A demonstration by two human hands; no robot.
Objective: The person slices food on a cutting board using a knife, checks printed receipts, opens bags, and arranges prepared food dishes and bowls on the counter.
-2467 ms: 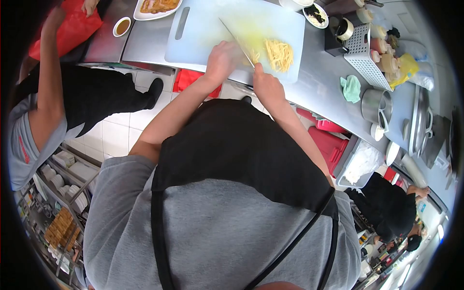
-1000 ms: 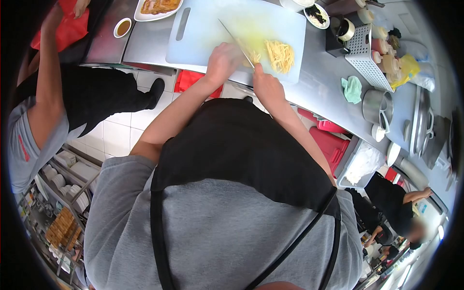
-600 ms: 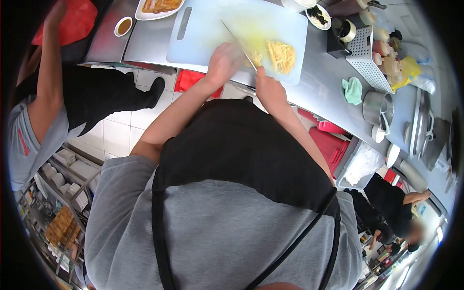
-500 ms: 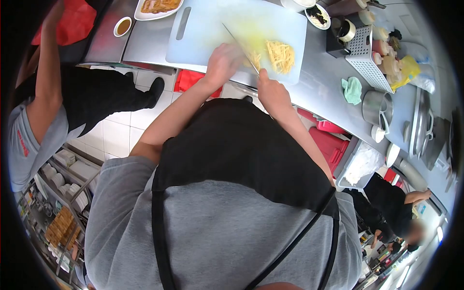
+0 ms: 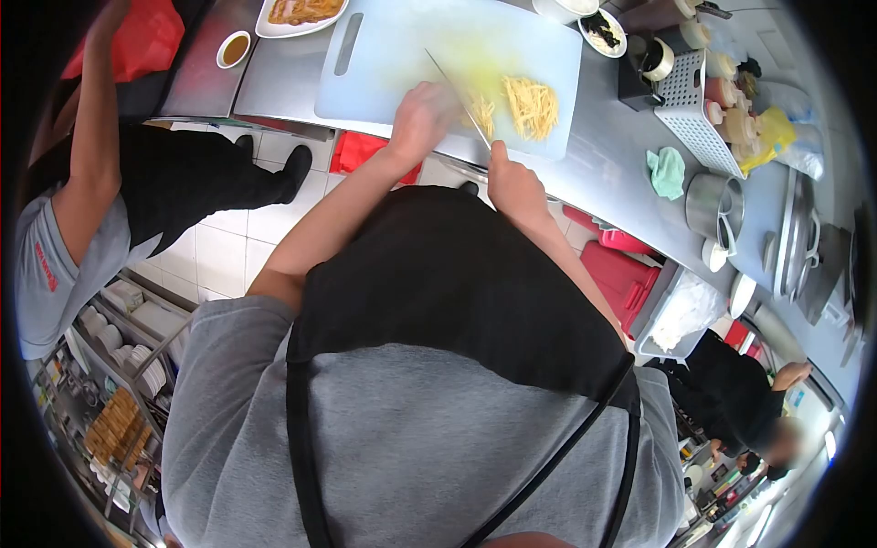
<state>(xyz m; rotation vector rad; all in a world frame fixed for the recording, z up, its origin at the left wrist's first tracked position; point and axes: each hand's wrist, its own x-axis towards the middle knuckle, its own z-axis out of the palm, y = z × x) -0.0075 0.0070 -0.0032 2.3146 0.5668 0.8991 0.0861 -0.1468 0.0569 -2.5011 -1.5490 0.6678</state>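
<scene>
My right hand is closed round the handle of a kitchen knife, whose blade slants up and left over the white cutting board. Beside the blade my left hand rests on the board with its fingers curled; they are slightly blurred, and what lies under them is hidden. A small heap of pale yellow strips lies just right of the blade. Farther right on the board is a larger pile of the same thin strips. A yellowish wet stain marks the board above the hands.
On the steel counter are a green cloth, a metal pot and a white basket beside bottles. A sauce bowl and a dish of food sit left. A co-worker stands at the left.
My right hand and the knife handle have shifted slightly down, toward me. The left hand stays in nearly the same place, and the yellow piles look the same.
</scene>
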